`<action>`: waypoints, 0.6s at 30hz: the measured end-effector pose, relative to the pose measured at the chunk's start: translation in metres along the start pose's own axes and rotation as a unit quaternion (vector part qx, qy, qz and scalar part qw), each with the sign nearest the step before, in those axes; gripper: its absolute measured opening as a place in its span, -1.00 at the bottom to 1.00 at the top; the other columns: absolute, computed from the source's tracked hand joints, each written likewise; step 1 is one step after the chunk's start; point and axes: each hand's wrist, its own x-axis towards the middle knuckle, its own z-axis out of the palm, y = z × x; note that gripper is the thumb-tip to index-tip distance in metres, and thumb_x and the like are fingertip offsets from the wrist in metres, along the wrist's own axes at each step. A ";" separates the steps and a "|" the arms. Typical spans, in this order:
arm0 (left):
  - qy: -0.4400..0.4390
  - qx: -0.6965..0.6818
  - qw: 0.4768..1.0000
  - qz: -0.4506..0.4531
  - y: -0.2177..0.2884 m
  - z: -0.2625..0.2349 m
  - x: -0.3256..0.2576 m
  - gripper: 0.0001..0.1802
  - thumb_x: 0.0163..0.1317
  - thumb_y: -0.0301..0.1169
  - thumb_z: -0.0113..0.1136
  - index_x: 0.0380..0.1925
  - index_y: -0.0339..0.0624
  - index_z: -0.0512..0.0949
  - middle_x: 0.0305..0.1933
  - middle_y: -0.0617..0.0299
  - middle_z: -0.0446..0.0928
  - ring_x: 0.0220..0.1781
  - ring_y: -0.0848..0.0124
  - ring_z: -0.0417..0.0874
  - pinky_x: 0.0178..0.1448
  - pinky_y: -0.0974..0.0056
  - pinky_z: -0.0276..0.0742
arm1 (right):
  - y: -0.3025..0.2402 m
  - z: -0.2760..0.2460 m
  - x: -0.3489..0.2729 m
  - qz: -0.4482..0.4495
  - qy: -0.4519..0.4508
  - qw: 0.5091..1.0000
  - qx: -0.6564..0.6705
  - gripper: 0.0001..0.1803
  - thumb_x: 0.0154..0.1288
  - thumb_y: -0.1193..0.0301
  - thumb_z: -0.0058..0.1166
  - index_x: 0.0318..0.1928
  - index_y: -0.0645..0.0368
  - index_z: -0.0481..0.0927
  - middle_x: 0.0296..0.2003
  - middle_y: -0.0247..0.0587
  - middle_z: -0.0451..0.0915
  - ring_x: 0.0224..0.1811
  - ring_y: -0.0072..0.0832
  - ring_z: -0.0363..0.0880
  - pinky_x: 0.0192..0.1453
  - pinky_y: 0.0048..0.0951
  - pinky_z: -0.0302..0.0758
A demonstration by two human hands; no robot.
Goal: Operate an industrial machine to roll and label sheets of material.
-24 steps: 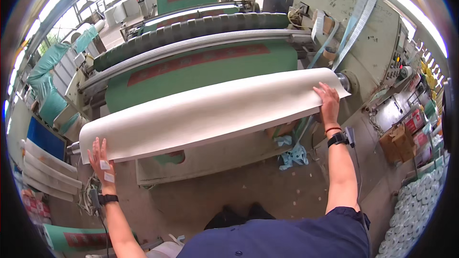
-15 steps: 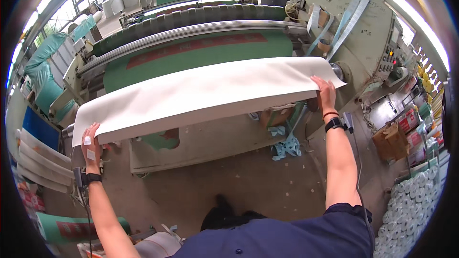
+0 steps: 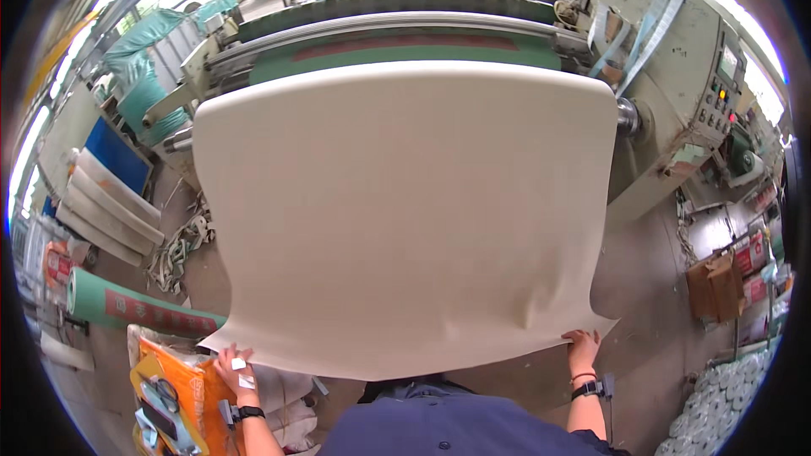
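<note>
A person in a navy shirt [image 3: 431, 426] grips a broad white sheet [image 3: 414, 203] by its near edge — left hand [image 3: 234, 367] close to the left corner, right hand [image 3: 582, 349] just in from the right one, both sets of fingers curled nearly closed on the material. The sheet spreads from a metal shaft [image 3: 628, 117] on the far side, an orange bag [image 3: 187, 384] beside the left hand.

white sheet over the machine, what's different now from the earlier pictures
The white sheet has been drawn toward the person, from short flap to broad span. The left hand and right hand have come back toward the body with the sheet's near edge. An orange bag has come into view. Both hands still hold that edge; its far end still crosses the machine.
</note>
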 end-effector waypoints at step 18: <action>0.337 0.002 0.925 0.176 0.262 -0.132 0.685 -0.49 0.29 -0.37 0.45 0.26 0.00 0.62 0.14 0.21 0.75 0.17 0.16 0.73 0.27 -0.05 0.55 | -0.243 -0.322 0.544 -0.040 0.420 0.902 -0.095 -0.77 0.36 0.33 0.12 -0.32 -0.16 0.85 -0.27 -0.38 0.82 0.02 -0.31 0.75 0.40 0.07 0.39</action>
